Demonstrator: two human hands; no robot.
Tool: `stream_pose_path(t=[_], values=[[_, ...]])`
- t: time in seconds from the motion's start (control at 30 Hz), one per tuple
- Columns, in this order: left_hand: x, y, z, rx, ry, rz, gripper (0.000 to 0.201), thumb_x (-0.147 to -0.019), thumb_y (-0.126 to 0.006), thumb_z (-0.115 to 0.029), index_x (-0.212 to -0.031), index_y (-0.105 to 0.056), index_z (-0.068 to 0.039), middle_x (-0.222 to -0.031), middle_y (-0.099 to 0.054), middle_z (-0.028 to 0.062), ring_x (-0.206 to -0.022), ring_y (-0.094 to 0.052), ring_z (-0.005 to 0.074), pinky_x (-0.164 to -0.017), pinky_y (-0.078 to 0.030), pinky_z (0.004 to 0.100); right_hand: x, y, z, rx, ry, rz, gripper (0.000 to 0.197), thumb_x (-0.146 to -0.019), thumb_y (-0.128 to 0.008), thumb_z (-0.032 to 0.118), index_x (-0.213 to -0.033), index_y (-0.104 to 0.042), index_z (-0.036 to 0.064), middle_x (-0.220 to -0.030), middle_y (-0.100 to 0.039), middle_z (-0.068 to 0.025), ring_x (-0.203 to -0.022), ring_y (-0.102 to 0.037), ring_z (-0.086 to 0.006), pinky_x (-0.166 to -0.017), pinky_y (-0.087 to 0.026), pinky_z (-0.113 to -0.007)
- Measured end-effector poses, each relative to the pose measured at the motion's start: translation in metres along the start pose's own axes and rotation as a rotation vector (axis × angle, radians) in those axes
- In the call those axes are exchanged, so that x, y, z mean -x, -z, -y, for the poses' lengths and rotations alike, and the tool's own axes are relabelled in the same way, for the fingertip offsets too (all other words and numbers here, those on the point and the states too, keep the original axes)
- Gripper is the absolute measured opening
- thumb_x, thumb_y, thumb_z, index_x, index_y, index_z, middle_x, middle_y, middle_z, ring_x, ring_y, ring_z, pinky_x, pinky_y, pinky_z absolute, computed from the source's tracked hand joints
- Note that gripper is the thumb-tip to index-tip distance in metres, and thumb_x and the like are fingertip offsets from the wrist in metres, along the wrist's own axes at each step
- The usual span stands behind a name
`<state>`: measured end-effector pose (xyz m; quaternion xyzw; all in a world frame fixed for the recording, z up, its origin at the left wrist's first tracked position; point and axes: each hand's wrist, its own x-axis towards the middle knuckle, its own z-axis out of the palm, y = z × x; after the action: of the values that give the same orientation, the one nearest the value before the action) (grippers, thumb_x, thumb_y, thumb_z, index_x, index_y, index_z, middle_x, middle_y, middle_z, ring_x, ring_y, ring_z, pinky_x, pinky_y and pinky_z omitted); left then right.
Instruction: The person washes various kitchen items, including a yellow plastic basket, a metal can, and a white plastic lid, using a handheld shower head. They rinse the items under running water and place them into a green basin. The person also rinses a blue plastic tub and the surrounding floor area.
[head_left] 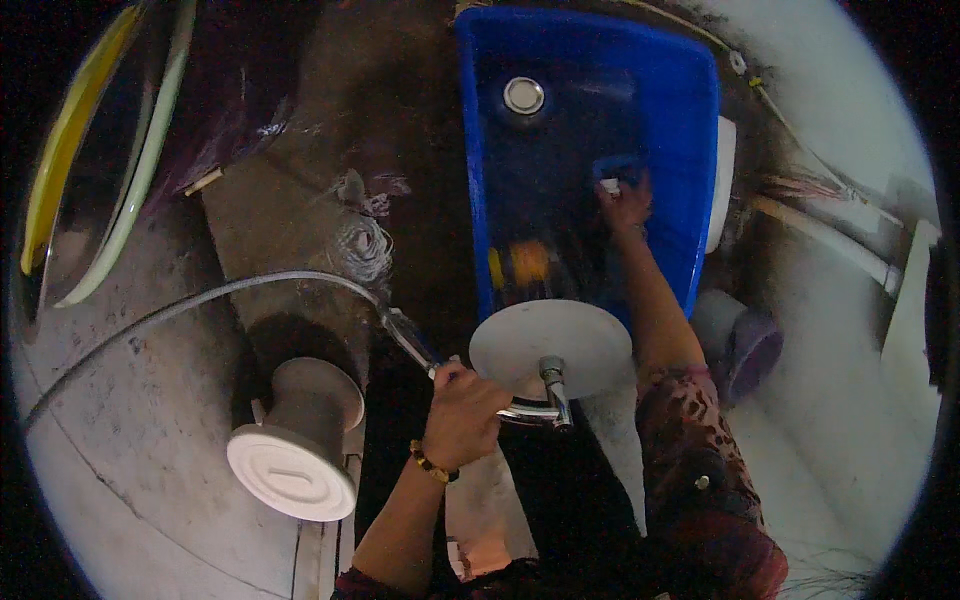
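Note:
My left hand (465, 412) is closed around a curved chrome pipe, next to its metal connector (408, 335). A braided hose (240, 285) runs off left from that connector. At the pipe's other end, a metal joint (551, 372) meets a wide round pale disc (500, 335), which looks like a shower head seen from behind. The disc hangs over the near end of a deep blue tub (705, 130). My right hand (628, 208) reaches down inside the tub, its fingers closed on a small white piece (610, 186). A small blue shape lies by those fingers, too dim to name.
A round silvery-white thing (523, 95) shows at the tub's far left; orange and yellow patches (530, 262) show nearer. Left stands a container with a white oval lid (292, 472). A purple-rimmed bucket (755, 350) stands right of the tub, near a white wall pipe (830, 240).

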<state>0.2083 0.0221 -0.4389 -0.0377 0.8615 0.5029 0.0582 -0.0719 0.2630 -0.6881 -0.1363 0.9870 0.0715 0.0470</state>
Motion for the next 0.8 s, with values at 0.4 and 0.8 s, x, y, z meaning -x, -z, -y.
stream_pose_path(t=[0.4, 0.8], values=[[-0.009, -0.004, -0.006, -0.019, -0.015, 0.084, 0.025, -0.052, -0.055, -0.006, -0.076, -0.055, -0.011, -0.07, -0.051, 0.0047, -0.07, -0.049, 0.0244, -0.081, -0.034, 0.0421, 0.021, -0.028, 0.014, -0.771, -0.331, 0.583, 0.071, -0.069, -0.059, 0.052, -0.126, -0.042, 0.0131, -0.136, -0.023, -0.0221, -0.123, -0.022, -0.0447, -0.097, -0.023, -0.056], [-0.001, 0.001, -0.004, -0.021, 0.007, 0.091, 0.022, -0.057, -0.056, -0.005, -0.078, -0.055, -0.012, -0.073, -0.054, 0.0047, -0.074, -0.05, 0.0244, -0.084, -0.033, 0.041, 0.045, 0.031, 0.09, 0.121, 0.527, 0.861, 0.049, -0.086, -0.041, 0.041, -0.124, -0.046, 0.0107, -0.138, -0.026, -0.0154, -0.127, -0.007, -0.0453, -0.098, -0.01, -0.063]])
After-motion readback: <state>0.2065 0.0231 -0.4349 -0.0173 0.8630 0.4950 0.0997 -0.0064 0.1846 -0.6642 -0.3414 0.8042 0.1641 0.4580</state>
